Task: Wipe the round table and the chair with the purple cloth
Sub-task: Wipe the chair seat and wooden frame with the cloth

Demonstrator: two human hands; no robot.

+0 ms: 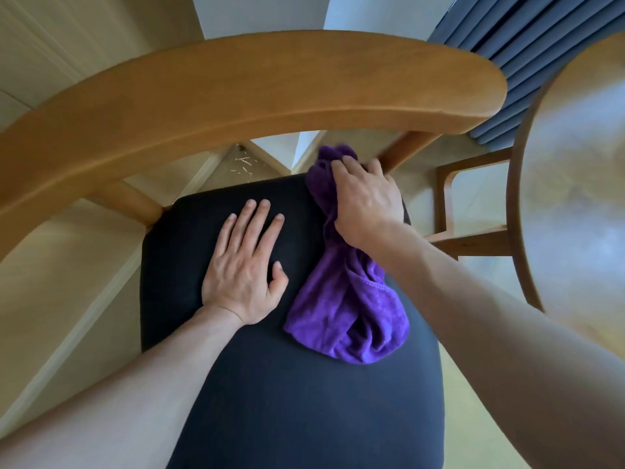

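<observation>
The chair fills the view: a black padded seat point(263, 384) under a curved wooden backrest point(236, 93). My left hand point(245, 265) lies flat on the seat with straight, spread fingers. My right hand point(365, 201) grips the bunched upper part of the purple cloth point(345, 316) at the seat's back right corner, close to a wooden back post point(406, 147). The cloth's loose end trails forward over the seat. The round table point(575, 164) shows at the right edge, with a pale top and wooden rim.
A second wooden chair frame point(473, 211) stands between the seat and the table. Blue curtains point(527, 52) hang at the upper right. Pale floor point(67, 282) shows left of the seat, and small debris point(243, 164) lies behind it.
</observation>
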